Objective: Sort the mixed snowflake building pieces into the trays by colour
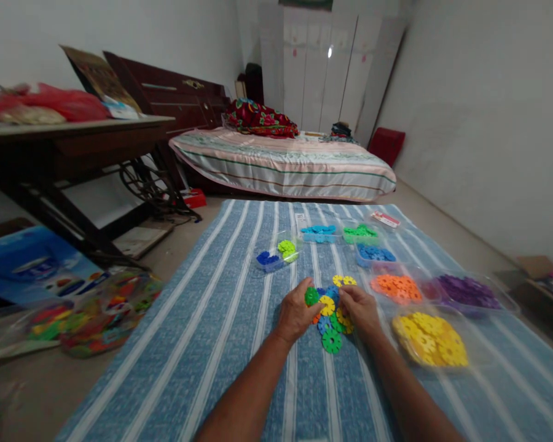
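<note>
Notched plastic interlocking discs lie in a cluster on the striped cloth in front of me. Among them are a yellow disc [327, 306], a green disc [332, 341] and a blue disc [325, 325]. My left hand [296, 312] is closed at the left of the cluster, with a green interlocking disc [311, 296] between its fingers. From the right, my right hand [360, 308] reaches in with fingers pinched together; what they grip is hidden. Two yellow discs [344, 280] show just beyond its fingertips.
Clear tubs of sorted discs stand around: yellow [429, 339], orange [399, 288], purple [469, 291], blue [375, 253], green [360, 234], light blue [319, 233]. One tub [276, 253] holds dark blue and lime discs. A bed [286, 162] stands beyond; a sewing table [120, 126] stands left.
</note>
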Action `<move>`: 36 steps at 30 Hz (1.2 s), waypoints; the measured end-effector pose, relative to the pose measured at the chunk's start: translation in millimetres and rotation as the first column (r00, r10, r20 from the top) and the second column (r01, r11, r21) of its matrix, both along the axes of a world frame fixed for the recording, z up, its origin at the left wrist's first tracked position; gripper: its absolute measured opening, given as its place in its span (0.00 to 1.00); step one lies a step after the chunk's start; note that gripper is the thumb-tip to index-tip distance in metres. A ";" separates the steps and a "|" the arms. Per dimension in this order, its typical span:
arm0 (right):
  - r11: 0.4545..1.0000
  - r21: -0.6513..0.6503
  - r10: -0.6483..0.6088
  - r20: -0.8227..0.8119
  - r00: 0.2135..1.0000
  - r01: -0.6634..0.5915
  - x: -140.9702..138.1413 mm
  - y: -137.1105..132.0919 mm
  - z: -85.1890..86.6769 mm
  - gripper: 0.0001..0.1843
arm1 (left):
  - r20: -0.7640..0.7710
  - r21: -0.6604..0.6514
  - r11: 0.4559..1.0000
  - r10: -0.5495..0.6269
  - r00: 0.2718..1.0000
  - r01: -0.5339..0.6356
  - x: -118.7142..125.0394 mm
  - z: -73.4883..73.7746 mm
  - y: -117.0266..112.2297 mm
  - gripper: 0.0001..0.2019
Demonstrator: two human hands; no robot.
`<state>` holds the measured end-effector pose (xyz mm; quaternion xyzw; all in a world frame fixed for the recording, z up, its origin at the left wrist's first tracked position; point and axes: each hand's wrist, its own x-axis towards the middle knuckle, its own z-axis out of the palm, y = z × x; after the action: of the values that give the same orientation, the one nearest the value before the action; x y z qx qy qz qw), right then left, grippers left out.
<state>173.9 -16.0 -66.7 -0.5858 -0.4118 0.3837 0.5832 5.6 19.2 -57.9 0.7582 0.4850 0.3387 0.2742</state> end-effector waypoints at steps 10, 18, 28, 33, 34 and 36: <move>1.000 0.004 -0.007 0.432 0.902 0.006 -9.9 0.6 10.6 0.18 | -0.048 0.067 0.996 -0.049 0.998 0.052 -0.5 -1.6 2.2 0.33; 0.977 -0.209 0.141 0.756 0.640 0.031 -31.4 -2.4 40.5 0.18 | -0.062 0.163 0.982 -0.087 0.994 0.096 -0.2 -5.4 3.7 0.28; 0.973 -0.209 0.217 0.669 0.710 -0.100 -16.5 13.4 37.9 0.12 | -0.086 0.177 0.979 -0.084 0.993 0.098 -2.6 -7.2 3.1 0.31; 0.990 -0.113 0.139 0.699 0.702 -0.083 26.0 58.0 63.5 0.14 | -0.052 0.148 0.986 -0.071 0.996 0.078 -3.8 -7.8 5.6 0.26; 0.997 -0.073 0.074 0.723 0.687 -0.030 38.0 70.9 72.9 0.15 | -0.048 0.143 0.986 -0.074 0.996 0.080 -4.0 -7.6 6.1 0.24; 0.991 0.045 -0.117 0.754 0.646 0.127 61.1 94.6 91.3 0.17 | -0.044 0.128 0.988 -0.077 0.996 0.082 -4.1 -7.0 6.8 0.21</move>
<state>235.0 78.6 24.6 -0.7220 -0.5740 0.0678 0.3803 1.5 26.0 -64.9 0.7995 0.4368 0.3435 0.2282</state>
